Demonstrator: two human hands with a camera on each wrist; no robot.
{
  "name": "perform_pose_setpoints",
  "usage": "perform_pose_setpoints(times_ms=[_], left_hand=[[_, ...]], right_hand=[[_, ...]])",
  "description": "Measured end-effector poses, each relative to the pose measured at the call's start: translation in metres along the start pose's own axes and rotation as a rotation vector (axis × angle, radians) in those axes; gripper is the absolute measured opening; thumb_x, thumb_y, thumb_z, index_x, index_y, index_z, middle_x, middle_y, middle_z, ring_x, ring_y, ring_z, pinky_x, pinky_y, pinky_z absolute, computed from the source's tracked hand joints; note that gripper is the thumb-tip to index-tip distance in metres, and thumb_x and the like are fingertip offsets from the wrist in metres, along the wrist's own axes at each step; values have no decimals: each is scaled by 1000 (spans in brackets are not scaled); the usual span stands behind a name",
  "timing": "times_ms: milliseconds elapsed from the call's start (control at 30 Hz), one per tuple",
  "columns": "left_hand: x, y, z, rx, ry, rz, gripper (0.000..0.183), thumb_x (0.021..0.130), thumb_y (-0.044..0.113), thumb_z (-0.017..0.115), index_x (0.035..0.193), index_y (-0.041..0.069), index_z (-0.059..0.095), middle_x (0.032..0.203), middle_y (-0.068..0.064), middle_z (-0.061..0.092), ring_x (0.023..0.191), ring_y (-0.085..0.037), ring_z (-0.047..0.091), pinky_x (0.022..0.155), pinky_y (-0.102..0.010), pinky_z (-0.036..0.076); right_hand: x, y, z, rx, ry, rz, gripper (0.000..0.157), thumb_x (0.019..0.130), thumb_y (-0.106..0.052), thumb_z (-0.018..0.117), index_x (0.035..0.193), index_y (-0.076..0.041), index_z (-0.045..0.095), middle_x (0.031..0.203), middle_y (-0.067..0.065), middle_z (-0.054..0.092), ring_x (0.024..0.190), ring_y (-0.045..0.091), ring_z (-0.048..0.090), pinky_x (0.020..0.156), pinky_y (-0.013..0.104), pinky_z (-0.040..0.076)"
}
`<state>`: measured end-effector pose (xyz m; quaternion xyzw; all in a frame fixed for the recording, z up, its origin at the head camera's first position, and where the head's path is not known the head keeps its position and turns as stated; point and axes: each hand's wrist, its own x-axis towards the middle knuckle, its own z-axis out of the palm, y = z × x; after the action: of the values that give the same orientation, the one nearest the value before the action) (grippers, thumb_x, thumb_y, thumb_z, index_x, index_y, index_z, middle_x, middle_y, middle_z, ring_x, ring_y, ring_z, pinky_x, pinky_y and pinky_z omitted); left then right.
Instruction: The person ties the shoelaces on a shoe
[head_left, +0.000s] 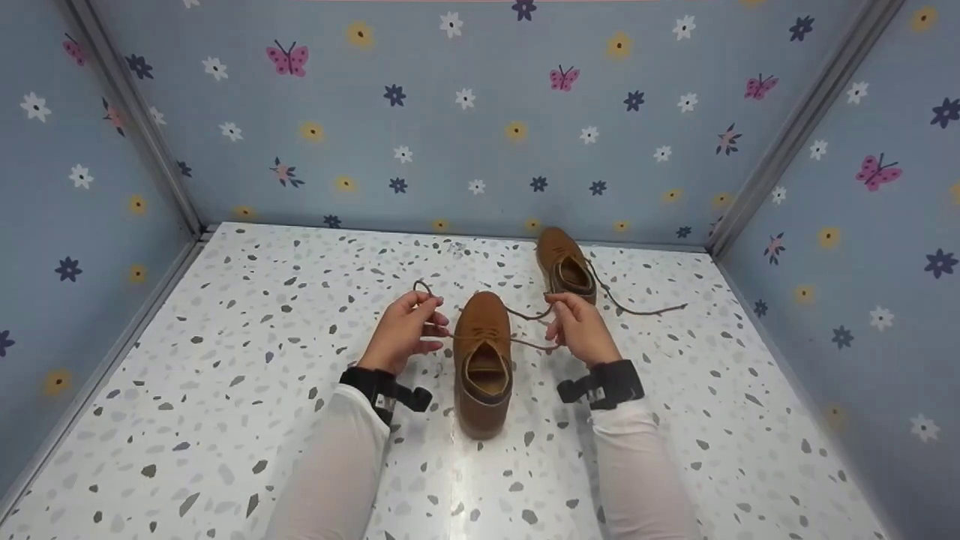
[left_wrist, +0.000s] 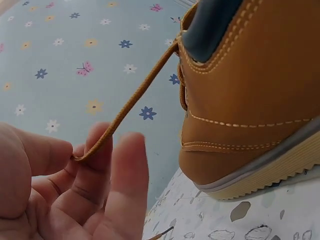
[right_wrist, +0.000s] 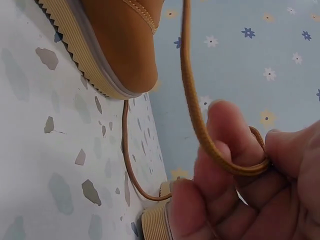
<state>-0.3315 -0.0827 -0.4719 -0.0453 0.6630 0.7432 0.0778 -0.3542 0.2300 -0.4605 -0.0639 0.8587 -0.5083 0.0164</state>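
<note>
A brown lace-up shoe stands on the speckled surface between my hands, its toe pointing away from me. My left hand, left of the shoe, pinches one brown shoelace between thumb and fingers. That lace runs up to the shoe's top eyelets in the left wrist view. On the other side, my right hand pinches the other shoelace, which bends around the fingers. Both laces stretch out sideways from the shoe. The right lace's loose part trails on the surface behind the toe.
A second brown shoe stands at the back right, near the wall, with its lace lying loose to the right. Blue panels with flowers and butterflies enclose the white speckled surface at the back and both sides.
</note>
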Motion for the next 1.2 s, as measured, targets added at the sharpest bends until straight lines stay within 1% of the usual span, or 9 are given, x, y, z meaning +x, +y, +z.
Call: perform_pose_setpoints(times_ms=[100, 200, 300, 400, 600, 733, 900, 1067, 1200], left_hand=[[0, 0, -2, 49, -2, -16, 27, 110, 34, 52, 122, 13, 62, 94, -2, 72, 76, -17, 68, 61, -27, 55], [-1, 1, -3, 80, -28, -38, 30, 109, 35, 54, 124, 11, 64, 96, -2, 73, 69, -14, 63, 57, -24, 50], [-2, 3, -5, 98, -67, -45, 32, 107, 31, 59, 125, 6, 64, 100, -5, 73, 69, -12, 64, 60, -23, 54], [-4, 5, -6, 135, -104, -36, 35, 102, 20, 64, 130, -1, 62, 108, -11, 71, 77, -12, 70, 69, -24, 60], [-6, 6, -6, 222, -154, -38, 40, 102, 6, 61, 138, -9, 56, 121, -23, 67, 82, -11, 72, 76, -22, 62], [-5, 4, -5, 252, -144, -46, 35, 103, 4, 57, 135, -10, 60, 116, -23, 70, 77, -9, 72, 74, -22, 62], [-5, 2, -5, 293, -130, -20, 30, 104, 4, 55, 128, -12, 63, 107, -20, 75, 70, -6, 70, 66, -20, 60], [-4, 2, -4, 300, -94, -4, 24, 103, 7, 60, 120, -10, 67, 96, -11, 78, 67, -6, 71, 61, -19, 58], [-4, 4, -1, 287, -59, -16, 21, 100, 7, 64, 114, -8, 67, 94, -11, 79, 67, -7, 73, 62, -20, 60]], right_hand=[[0, 1, 0, -53, 28, -2, 32, 114, -26, 44, 126, -9, 68, 68, -1, 68, 55, 14, 51, 55, 26, 39], [-1, 1, 0, -66, 41, 7, 30, 113, -28, 47, 114, -8, 69, 64, -1, 68, 49, 13, 46, 50, 26, 32], [-2, 1, -1, -28, 38, 20, 31, 112, -28, 50, 114, -4, 70, 61, 0, 67, 46, 12, 49, 46, 26, 36], [-3, 2, -1, 25, 25, 48, 32, 111, -28, 52, 118, -2, 69, 63, 1, 66, 46, 11, 55, 45, 26, 45], [-3, 3, -4, 130, -25, 134, 35, 112, -23, 49, 130, 2, 65, 78, 4, 70, 61, 12, 68, 59, 29, 61], [-3, 3, -6, 178, -41, 172, 37, 106, -11, 48, 137, 6, 61, 92, 11, 74, 71, 13, 73, 69, 30, 64], [-4, 3, -8, 157, -50, 173, 36, 103, -5, 53, 135, 10, 60, 107, 19, 78, 77, 12, 76, 75, 29, 65], [-5, -1, -8, 129, -45, 167, 28, 104, -7, 59, 126, 10, 65, 107, 21, 78, 77, 13, 77, 73, 29, 64], [-3, -4, -10, 111, -12, 148, 27, 105, -12, 60, 120, 9, 66, 104, 19, 79, 74, 13, 76, 69, 28, 64]])
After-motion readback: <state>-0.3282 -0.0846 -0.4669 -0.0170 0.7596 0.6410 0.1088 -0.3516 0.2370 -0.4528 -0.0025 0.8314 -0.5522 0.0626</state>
